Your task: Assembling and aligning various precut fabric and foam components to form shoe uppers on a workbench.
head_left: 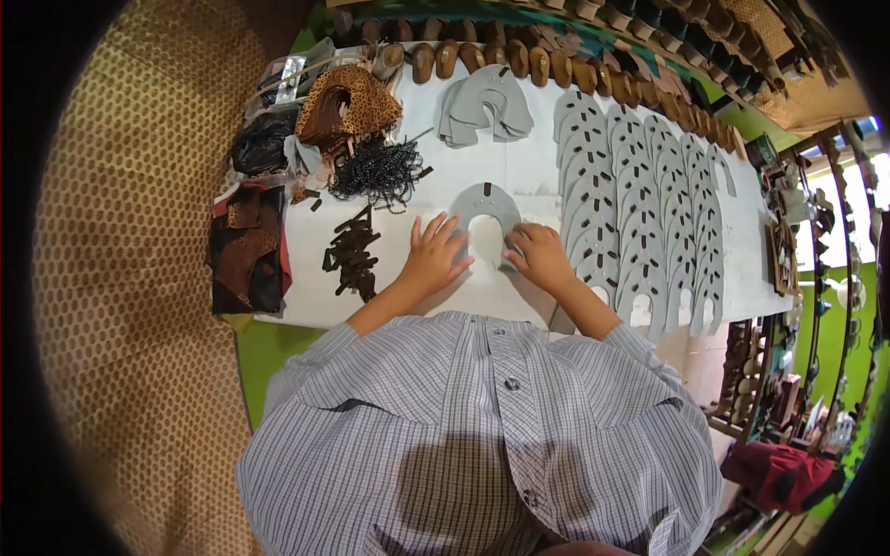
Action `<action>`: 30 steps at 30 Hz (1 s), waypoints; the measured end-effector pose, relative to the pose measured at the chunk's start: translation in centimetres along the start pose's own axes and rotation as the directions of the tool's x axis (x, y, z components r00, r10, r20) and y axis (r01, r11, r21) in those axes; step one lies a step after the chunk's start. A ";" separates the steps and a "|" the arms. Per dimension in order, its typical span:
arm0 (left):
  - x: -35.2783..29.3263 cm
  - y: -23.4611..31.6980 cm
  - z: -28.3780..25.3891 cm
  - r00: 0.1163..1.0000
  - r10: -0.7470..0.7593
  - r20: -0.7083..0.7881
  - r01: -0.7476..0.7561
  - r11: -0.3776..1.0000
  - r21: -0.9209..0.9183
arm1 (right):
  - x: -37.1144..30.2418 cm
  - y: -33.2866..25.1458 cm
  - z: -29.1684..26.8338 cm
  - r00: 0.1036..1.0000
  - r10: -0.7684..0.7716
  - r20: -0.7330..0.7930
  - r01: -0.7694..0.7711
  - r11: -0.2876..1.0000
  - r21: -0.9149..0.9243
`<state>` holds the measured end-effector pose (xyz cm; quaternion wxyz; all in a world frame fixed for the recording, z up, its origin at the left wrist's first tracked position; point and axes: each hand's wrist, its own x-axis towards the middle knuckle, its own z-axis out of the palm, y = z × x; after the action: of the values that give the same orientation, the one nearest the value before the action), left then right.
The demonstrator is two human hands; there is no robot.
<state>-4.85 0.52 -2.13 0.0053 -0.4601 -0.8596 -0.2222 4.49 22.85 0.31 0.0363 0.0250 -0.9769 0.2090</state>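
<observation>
A grey U-shaped shoe upper piece (477, 197) lies flat on the white table (422, 301) in front of me, with a small dark brown tab (488, 189) at the top of its curve. My left hand (434, 252) rests at its left leg, fingers spread. On the opposite leg lies my right hand (540, 254), fingers stretched out and slightly bent. Neither hand grips anything. To the right, similar grey pieces with dark tabs (593, 215) overlap in several long columns. Beyond my hands sits a loose stack of grey pieces (459, 119) without visible tabs on most.
Left of my arm are a pile of dark brown strips (352, 252), tangled black cords (378, 174) and leopard-print material (357, 100). Brown shoe lasts (540, 67) line the table's far edge. A woven wall (139, 278) stands at left, loaded racks (756, 371) at right.
</observation>
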 end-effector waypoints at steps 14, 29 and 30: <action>-0.4 0.9 3.0 0.995 -0.099 0.033 0.098 0.994 0.047 | -2.5 -1.7 4.8 0.991 0.130 0.008 -0.127 0.979 -0.160; -4.2 1.2 -3.1 0.968 -0.150 0.201 0.176 0.977 -0.119 | -3.1 -4.1 2.5 0.985 0.157 -0.072 -0.167 0.972 -0.165; -4.4 0.7 -3.6 0.967 -0.156 0.200 0.182 0.977 -0.115 | -2.6 -4.2 2.6 0.981 0.116 -0.154 -0.137 0.982 -0.131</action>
<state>-2.47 -4.07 0.44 -0.1262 -0.4034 -0.8757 -0.2334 7.20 18.02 -0.53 0.0958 -0.0551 -0.9836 0.1427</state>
